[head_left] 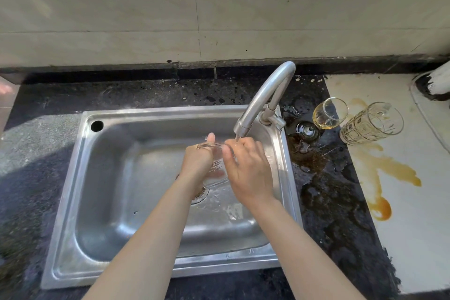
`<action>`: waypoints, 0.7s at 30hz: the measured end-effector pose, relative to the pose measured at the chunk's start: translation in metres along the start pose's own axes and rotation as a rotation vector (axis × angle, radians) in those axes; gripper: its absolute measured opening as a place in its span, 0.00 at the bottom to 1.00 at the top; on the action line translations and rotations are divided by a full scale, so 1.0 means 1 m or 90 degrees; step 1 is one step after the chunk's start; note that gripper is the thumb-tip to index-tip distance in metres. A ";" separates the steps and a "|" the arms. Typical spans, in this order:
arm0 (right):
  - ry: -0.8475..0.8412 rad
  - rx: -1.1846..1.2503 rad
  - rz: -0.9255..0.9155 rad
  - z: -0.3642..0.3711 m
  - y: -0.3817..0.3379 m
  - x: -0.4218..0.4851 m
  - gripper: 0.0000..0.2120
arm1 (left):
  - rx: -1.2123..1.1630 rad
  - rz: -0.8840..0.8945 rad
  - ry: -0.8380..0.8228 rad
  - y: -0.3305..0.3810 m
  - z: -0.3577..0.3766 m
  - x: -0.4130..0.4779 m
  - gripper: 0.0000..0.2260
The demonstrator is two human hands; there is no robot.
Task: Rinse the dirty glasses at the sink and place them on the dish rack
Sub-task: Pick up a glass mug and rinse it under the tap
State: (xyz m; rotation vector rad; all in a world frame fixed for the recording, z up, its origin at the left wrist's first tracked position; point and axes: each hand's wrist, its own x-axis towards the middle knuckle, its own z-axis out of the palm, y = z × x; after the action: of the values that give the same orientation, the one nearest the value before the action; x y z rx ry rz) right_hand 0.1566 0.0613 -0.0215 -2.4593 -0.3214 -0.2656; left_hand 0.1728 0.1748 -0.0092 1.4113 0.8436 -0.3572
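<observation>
Drinking glass (217,165), clear and wet, is held mouth up above the basin of a stainless steel sink (73,202), just below the spout of a curved metal faucet (265,95). The left hand (197,162) wraps its fingers round the glass, thumb raised beside the rim. The right hand (246,168) clasps the opposite side, thumb pressed to the wall and fingers curled at the rim, where a thin stream of water lands. Water lies around the drain strainer (201,195) below. On the counter to the right of the sink, well apart from the hands, a small rounded glass (330,114) with amber dregs and a faceted tumbler (371,124) sit just beside each other. A brown spill (389,173) spreads near them across the pale surface and onto the dark stone countertop (36,141).
</observation>
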 end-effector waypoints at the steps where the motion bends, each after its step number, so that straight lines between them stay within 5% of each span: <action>1: 0.008 0.043 0.039 -0.001 -0.002 0.001 0.17 | -0.024 0.012 0.029 -0.001 0.004 0.000 0.18; 5: -0.035 0.288 0.423 -0.007 -0.012 0.014 0.10 | 0.017 0.166 0.129 -0.004 0.013 -0.004 0.26; 8: -0.076 0.469 0.623 -0.013 -0.013 0.028 0.11 | 0.038 0.283 0.165 -0.012 0.014 -0.003 0.21; 12: -0.014 0.447 0.574 -0.016 -0.011 0.042 0.06 | 0.131 0.310 0.132 -0.011 0.010 -0.005 0.14; 14: 0.026 0.412 0.555 -0.013 -0.007 0.043 0.06 | 0.132 0.299 0.035 -0.010 0.005 -0.006 0.15; 17: 0.058 0.337 0.491 -0.011 -0.003 0.036 0.08 | -0.094 0.190 -0.147 -0.010 0.001 -0.014 0.28; 19: 0.055 0.280 0.408 -0.009 -0.004 0.029 0.07 | -0.206 0.097 -0.113 -0.011 0.007 -0.011 0.29; 21: 0.063 0.234 0.336 -0.010 -0.005 0.022 0.07 | -0.156 0.085 -0.045 -0.007 0.012 -0.008 0.25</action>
State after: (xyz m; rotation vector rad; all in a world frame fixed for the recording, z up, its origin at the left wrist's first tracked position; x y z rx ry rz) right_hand 0.1746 0.0623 -0.0054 -2.0654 0.2986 -0.0876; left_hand 0.1663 0.1599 -0.0095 1.2123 0.7051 -0.1935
